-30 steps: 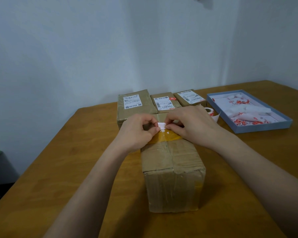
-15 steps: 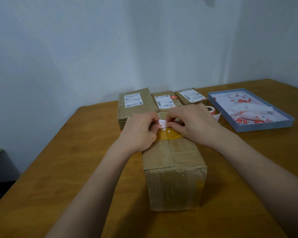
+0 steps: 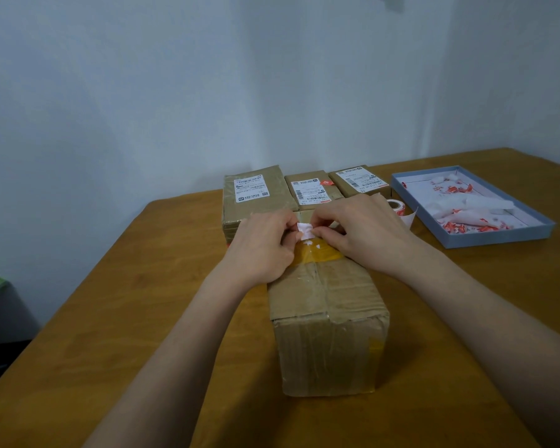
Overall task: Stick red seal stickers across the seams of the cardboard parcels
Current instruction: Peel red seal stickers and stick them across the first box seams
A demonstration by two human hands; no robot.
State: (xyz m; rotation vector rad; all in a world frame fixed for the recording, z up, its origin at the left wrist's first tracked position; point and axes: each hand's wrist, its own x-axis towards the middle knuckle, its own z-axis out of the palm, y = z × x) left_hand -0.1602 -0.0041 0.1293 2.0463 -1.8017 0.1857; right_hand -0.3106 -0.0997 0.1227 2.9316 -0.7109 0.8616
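A long cardboard parcel lies lengthwise in front of me, with a yellow tape band across its top. Both hands hover over its far half. My left hand and my right hand pinch a small white piece of sticker backing between their fingertips, just above the seam. Its red face does not show from here. A roll of red seal stickers peeks out behind my right hand.
Three labelled cardboard parcels stand in a row at the table's far edge by the wall. A shallow blue tray of torn sticker backing sits at the right. A dark bin stands left of the wooden table.
Both hands stay pinched on the white slip over the parcel, with only slight finger shifts. The view has shifted a little.
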